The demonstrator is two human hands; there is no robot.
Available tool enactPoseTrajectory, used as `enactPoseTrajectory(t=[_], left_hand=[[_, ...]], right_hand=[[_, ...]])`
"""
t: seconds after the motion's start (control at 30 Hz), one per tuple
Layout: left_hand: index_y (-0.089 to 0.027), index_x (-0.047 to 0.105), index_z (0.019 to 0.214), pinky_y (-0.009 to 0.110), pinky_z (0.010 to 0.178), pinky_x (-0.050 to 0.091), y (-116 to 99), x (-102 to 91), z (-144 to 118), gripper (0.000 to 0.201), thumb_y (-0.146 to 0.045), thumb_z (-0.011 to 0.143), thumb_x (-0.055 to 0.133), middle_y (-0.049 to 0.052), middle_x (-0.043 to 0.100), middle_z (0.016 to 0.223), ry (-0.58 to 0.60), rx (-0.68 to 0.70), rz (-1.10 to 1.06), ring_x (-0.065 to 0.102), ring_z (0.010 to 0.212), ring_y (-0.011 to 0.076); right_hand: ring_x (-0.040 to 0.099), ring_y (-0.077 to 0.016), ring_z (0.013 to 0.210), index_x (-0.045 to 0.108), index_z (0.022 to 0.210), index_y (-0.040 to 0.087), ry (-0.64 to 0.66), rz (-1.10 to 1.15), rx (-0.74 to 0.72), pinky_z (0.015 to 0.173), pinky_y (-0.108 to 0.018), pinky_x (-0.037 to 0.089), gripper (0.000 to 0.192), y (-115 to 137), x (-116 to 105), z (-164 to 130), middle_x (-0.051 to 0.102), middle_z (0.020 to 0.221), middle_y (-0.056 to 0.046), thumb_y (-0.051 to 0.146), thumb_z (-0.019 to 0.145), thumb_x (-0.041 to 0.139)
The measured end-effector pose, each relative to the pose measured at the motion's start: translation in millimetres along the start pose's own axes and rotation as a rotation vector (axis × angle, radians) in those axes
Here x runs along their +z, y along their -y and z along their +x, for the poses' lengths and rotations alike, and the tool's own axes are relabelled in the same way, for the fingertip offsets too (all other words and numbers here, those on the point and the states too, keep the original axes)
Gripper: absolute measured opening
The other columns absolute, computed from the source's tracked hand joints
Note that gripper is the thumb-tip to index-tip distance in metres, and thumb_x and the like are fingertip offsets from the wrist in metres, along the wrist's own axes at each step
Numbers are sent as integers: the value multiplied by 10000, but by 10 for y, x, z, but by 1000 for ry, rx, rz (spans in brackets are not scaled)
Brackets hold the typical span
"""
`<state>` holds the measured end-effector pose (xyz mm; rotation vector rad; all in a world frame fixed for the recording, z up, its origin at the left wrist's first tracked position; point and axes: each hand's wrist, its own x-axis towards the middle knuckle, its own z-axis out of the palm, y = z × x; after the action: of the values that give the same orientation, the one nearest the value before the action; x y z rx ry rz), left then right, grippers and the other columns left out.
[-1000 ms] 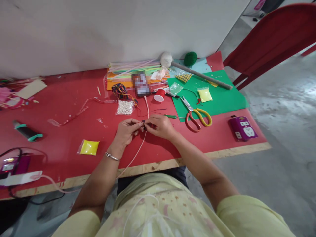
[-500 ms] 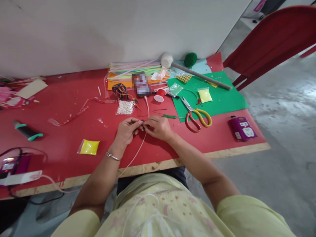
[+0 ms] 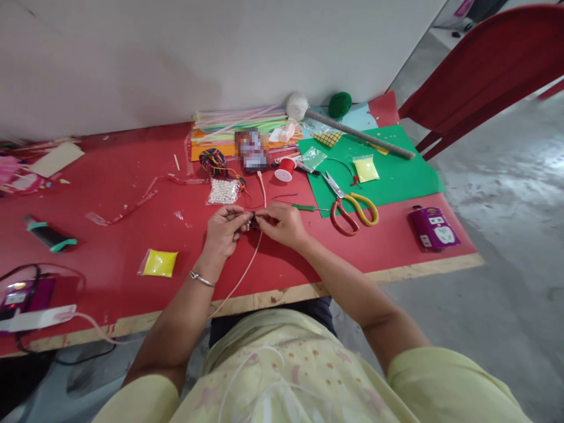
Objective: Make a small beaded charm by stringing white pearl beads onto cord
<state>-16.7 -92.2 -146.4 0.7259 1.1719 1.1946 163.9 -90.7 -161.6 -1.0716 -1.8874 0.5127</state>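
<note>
Far left of the fingers a black tube (image 3: 47,235) with teal bands lies on the red table (image 3: 132,235), and nearer in a small bag of yellow powder (image 3: 159,262), glossy and slack. The left hand (image 3: 224,230) has its fingertips pinched together on a tiny dark piece (image 3: 252,223), too small to tell what it is. It sits just above the tabletop, between the two sets of fingertips, and a pale pink cord (image 3: 244,270) runs under it toward the table's near edge. Just beyond the left fingers lies a clear bag of pearl beads (image 3: 224,191), round and pebbly. The right hand (image 3: 284,224) meets the left, its thumb and forefinger clamped on the same piece from the other side.

With something this small, I judge the work goes best with the wrists rested on the table, the pinch light, and the piece turned a little at a time so it does not slip.

Right of the fingers a thin green-handled tool (image 3: 304,207) lies close by, then scissors (image 3: 350,205) with red and yellow loops on smooth green sheet (image 3: 396,170), and a purple box (image 3: 433,228) farthest out
</note>
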Motion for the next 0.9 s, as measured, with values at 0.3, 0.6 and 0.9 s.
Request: enactPoseTrajectory(t=[0.3, 0.6, 0.9], left_hand=[[-171, 646, 899, 146, 327, 258, -3, -4, -5, 460, -226, 529, 914, -4, 747, 713, 23, 0, -28, 469, 365, 34], [-174, 731, 1046, 268, 674, 581, 135, -54, 19, 391, -329, 703, 841, 70, 791, 879, -2, 368, 411, 744, 776, 183], [-276, 816, 951, 292, 836, 560, 37, -28, -93, 152, -297, 804, 785, 51, 740, 913, -32, 633, 640, 678, 841, 169]], right_hand=[[627, -116, 704, 810, 980, 179, 97, 201, 189, 655, -221, 438, 204, 19, 32, 49, 766, 853, -33, 287, 883, 667], [549, -94, 599, 786, 817, 136, 124, 312, 312, 572, -211, 377, 188, 1, 10, 54, 697, 677, -14, 272, 846, 658], [605, -123, 658, 770, 835, 130, 182, 519, 326, 619, -225, 450, 241, 20, -9, 65, 731, 760, -35, 335, 853, 644]])
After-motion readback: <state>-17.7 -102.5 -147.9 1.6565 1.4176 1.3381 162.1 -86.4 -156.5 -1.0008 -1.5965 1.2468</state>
